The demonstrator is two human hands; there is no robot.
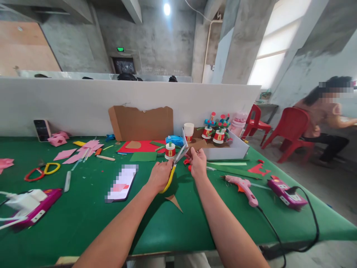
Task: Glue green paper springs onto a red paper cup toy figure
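My left hand (159, 175) grips yellow-handled scissors (173, 168) with the blades pointing up and to the right. My right hand (198, 162) pinches a small red paper piece (186, 162) right at the blades. Both hands hover over the green table (83, 219). A brown cardboard triangle (174, 202) lies on the cloth just below my hands. A small white cup with a red band (170, 150) stands just behind the scissors.
A phone (122, 183) lies left of my hands, a pink glue gun (243, 187) and pink power strip (286, 191) to the right. A white box (234, 150) holds cup crafts. Pink paper, spare scissors (41, 171) lie left. A seated person (323, 119) is far right.
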